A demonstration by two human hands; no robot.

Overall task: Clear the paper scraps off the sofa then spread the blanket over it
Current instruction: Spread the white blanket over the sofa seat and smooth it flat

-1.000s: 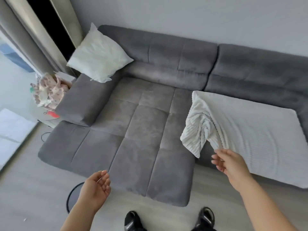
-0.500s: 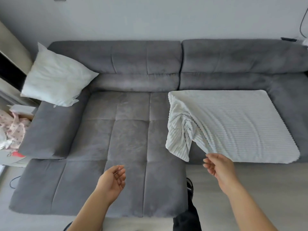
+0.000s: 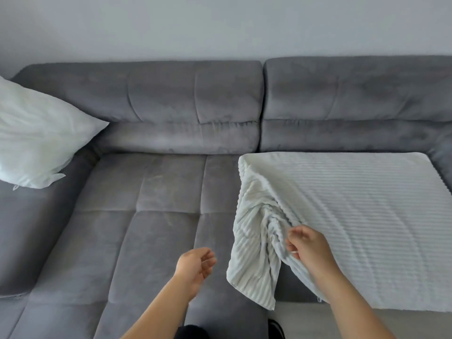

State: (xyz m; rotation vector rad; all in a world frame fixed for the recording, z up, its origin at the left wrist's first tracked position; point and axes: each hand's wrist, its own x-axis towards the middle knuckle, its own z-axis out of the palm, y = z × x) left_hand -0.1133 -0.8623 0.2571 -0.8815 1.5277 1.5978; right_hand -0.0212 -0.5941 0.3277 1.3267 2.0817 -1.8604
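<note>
Your white ribbed blanket (image 3: 354, 216) lies on the right seat of the grey sofa (image 3: 159, 216), its left end bunched up.

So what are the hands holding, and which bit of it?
The right hand pinches the white blanket at the bunched-up fold near its left edge. The left hand holds nothing, its fingers loosely curled above the sofa.

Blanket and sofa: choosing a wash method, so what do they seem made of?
Blanket: likely soft ribbed fleece or plush, off-white, matte; raised stripes, limp folds. Sofa: grey suede-like fabric, perhaps microfibre, matte; brushed nap patches, stitched panels.
</note>
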